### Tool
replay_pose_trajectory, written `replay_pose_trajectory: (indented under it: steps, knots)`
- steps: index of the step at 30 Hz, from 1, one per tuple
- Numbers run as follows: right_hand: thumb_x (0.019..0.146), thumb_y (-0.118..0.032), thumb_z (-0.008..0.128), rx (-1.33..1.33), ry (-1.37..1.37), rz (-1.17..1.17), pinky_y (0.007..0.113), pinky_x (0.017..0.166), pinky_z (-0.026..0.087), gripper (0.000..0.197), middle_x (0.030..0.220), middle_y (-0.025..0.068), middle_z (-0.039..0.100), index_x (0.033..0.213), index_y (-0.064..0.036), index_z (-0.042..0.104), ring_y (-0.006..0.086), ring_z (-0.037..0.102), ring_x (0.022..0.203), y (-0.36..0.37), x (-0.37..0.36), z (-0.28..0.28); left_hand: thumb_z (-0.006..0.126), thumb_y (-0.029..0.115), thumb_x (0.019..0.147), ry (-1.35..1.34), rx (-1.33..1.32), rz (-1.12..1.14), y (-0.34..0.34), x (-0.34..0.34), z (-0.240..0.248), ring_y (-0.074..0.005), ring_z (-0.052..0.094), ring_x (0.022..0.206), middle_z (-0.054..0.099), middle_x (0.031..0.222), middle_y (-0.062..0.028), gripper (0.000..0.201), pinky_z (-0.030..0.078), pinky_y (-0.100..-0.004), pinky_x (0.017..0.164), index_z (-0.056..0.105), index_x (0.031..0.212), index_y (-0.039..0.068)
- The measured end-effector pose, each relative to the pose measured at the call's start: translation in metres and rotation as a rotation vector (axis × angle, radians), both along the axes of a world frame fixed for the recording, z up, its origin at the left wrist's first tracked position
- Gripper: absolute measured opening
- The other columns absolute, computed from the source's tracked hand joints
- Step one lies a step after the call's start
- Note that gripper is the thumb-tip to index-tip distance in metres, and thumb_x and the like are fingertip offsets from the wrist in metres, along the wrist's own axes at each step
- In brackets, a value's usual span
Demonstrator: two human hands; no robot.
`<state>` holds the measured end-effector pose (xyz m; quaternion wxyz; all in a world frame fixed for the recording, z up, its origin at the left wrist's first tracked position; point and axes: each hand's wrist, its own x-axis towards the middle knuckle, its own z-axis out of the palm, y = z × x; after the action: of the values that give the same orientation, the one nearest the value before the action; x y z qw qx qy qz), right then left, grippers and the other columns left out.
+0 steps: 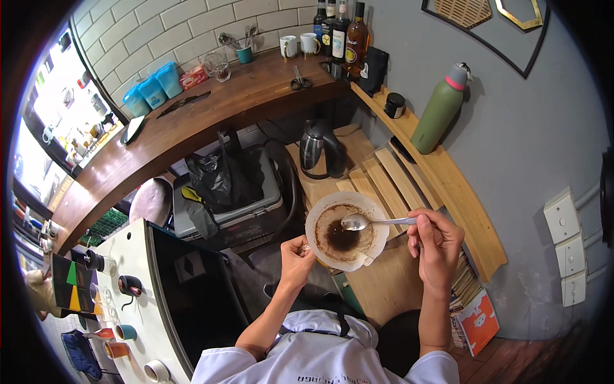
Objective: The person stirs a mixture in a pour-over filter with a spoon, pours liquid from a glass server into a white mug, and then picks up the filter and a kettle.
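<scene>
Between the hands point(297, 264) point(440, 240), nearer the left, a brown-stained filter cone point(368, 246).

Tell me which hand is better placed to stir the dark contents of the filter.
Right, I'd judge: the right hand holds the spoon, its bowl within the filter's outline, beside the dark contents. The left hand is closed at the filter's left side, apparently steadying it.

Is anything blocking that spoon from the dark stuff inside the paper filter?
Nothing visible is: the right hand holds the spoon over the open paper filter, and the dark grounds lie uncovered.
</scene>
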<state>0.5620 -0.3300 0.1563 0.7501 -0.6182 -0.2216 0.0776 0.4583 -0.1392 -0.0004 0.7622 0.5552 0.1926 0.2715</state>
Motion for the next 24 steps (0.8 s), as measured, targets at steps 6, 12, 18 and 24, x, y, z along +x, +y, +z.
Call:
replay_pose_trajectory:
  steps: [6,12,18,24]
  knots:
    - [0.092,-0.006,0.057,-0.126,-0.244,0.112,0.017,0.049,0.039,0.015,0.077,0.0047,0.059,0.095,0.0056,0.066,0.0055,0.051,0.06,0.016,0.004,0.002,0.064,0.001,0.08,-0.012,-0.037,0.018,0.011,0.0,0.0,0.0029,0.026,0.054,0.036,0.06,0.0117,0.027,0.017,-0.0174,0.048,0.047,0.059,0.005]
    - [0.091,-0.006,0.058,-0.195,-0.235,0.167,0.017,0.05,0.039,0.015,0.077,0.0036,0.059,0.096,0.0046,0.067,0.0041,0.051,0.061,0.038,0.004,0.001,0.064,0.0,0.08,-0.01,-0.06,0.052,0.024,-0.005,0.004,0.0031,0.027,0.054,0.038,0.06,0.0117,0.022,0.017,-0.0171,0.048,0.052,0.062,0.003]
    - [0.091,-0.006,0.058,-0.181,-0.167,0.185,0.016,0.05,0.039,0.015,0.077,0.0036,0.059,0.098,0.0039,0.066,0.0043,0.051,0.06,0.057,-0.001,0.002,0.063,-0.002,0.08,-0.01,-0.063,0.066,0.041,-0.011,0.005,0.0038,0.028,0.054,0.04,0.06,0.0118,0.019,0.018,-0.0165,0.048,0.054,0.064,0.002]
    - [0.091,-0.006,0.059,-0.146,-0.202,0.179,0.017,0.05,0.039,0.015,0.077,0.0041,0.059,0.097,0.0038,0.067,0.0047,0.051,0.061,0.071,-0.001,0.008,0.066,-0.001,0.08,-0.022,-0.083,0.079,0.055,-0.016,0.015,0.0045,0.03,0.053,0.045,0.062,0.0116,0.007,0.02,-0.0153,0.048,0.063,0.074,-0.002]
